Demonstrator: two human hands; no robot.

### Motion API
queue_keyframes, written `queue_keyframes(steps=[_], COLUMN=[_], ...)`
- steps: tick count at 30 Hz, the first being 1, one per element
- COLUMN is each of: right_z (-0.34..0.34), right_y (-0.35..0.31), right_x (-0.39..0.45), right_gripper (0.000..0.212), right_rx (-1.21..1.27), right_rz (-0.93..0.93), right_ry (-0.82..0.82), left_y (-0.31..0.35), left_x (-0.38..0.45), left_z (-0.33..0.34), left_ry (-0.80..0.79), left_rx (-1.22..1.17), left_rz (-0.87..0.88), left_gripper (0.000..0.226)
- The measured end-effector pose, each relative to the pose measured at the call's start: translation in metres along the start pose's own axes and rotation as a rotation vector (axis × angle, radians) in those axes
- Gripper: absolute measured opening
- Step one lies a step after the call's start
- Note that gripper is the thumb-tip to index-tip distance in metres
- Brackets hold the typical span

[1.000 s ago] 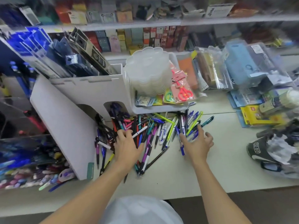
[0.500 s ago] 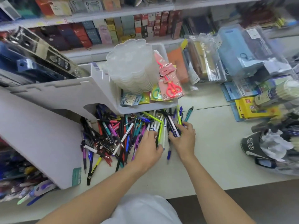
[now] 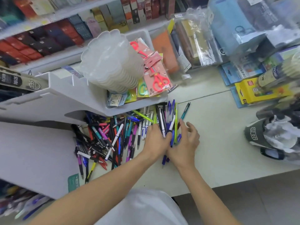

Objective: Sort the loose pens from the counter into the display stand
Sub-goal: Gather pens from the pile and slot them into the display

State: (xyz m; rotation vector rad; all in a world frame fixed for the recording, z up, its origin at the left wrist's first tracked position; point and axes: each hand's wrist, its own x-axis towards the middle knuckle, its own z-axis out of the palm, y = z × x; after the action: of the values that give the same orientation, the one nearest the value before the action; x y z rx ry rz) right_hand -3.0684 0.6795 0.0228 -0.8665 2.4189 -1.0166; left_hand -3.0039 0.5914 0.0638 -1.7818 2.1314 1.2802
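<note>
Many loose pens (image 3: 110,137) in several colours lie heaped on the pale counter (image 3: 224,143), against the white display stand (image 3: 32,151). My left hand (image 3: 155,141) and my right hand (image 3: 186,143) meet at the heap's right end around a bundle of blue, white and lime pens (image 3: 169,120). The left thumb curls over the bundle and grips it. Loosely spread, my right hand's fingers touch its right side. One teal pen (image 3: 185,111) lies apart, just right of the bundle. Blurred pens (image 3: 19,207) fill the stand's lower left.
A white tray (image 3: 134,108) over the heap holds stacked translucent tubs (image 3: 112,62) and packaged scissors (image 3: 156,77). Bagged stationery (image 3: 194,41), a yellow box (image 3: 259,91) and a dark cap on a bag (image 3: 258,135) crowd the right. The counter's front edge (image 3: 243,182) is near.
Both hands slid right along the heap and closed in on each other, gathering a bundle of pens between them. The view swung right and downward.
</note>
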Motion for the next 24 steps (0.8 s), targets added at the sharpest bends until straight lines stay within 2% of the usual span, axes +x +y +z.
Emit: queue_keyframes(steps=[2,4,6,10,13,15,19,24], right_z=[-0.019,-0.031,-0.034,-0.037,-0.04,-0.04,-0.038,-0.032], right_y=[0.005,0.01,0.013,0.012,0.019,0.023,0.023,0.014], right_x=[0.003,0.005,0.007,0.017,0.022,0.024,0.031,0.033], right_gripper=[0.076,0.074,0.059,0.048,0.038,0.028,0.043,0.027], right_rx=[-0.061,-0.059,-0.049,0.062,0.118,0.152,0.265,0.26], right_rz=[0.06,0.166,0.191,0.288,0.324,0.343,0.413,0.41], right_ry=[-0.09,-0.284,-0.365,-0.372,-0.391,-0.366,-0.228,-0.217], left_y=[0.005,0.012,0.019,0.028,0.029,0.028,0.027,0.014], left_x=[0.006,0.012,0.017,0.026,0.032,0.032,0.027,0.026], left_z=[0.002,0.005,0.007,0.006,0.0,-0.001,0.0,-0.007], left_ry=[0.025,0.055,0.083,0.079,0.03,-0.033,-0.117,-0.221], left_rx=[0.059,0.152,0.211,0.207,0.213,0.265,0.308,0.155], left_rz=[-0.006,0.003,0.029,0.04,0.023,0.02,0.037,-0.015], left_gripper=[0.056,0.059,0.061,0.065,0.044,0.04,0.045,0.037])
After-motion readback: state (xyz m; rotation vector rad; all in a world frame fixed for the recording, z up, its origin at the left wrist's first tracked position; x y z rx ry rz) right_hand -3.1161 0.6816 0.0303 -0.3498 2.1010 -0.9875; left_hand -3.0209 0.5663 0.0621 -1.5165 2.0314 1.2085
